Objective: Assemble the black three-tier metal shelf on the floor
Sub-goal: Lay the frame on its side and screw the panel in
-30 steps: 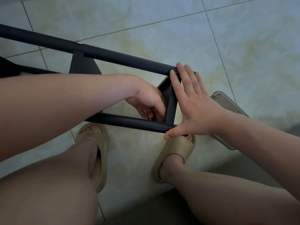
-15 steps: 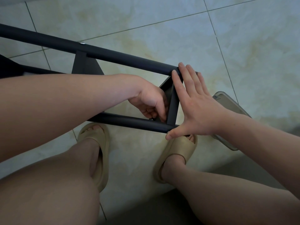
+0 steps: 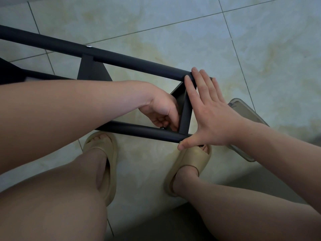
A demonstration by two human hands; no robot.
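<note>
The black metal shelf frame point(image 3: 135, 61) lies on its side over the tiled floor, two round black tubes running left to right. A short black cross panel point(image 3: 185, 112) joins their right ends. My right hand point(image 3: 210, 115) lies flat and spread against that end, fingers straight on the upper tube, thumb on the lower tube point(image 3: 145, 131). My left hand point(image 3: 162, 112) reaches inside the frame, fingers curled and pinching a small metal part, probably a screw, at the joint of panel and lower tube. A silver screw head point(image 3: 89, 46) shows on the upper tube.
A clear plastic lid or tray point(image 3: 246, 122) lies on the floor just right of my right hand. My feet in beige slippers point(image 3: 104, 153) point(image 3: 189, 164) stand under the frame. A second black shelf panel point(image 3: 92, 70) sits further left. Pale floor tiles stretch beyond.
Both hands stay in almost the same place on the frame. My left hand's fingers have shifted slightly at the lower joint.
</note>
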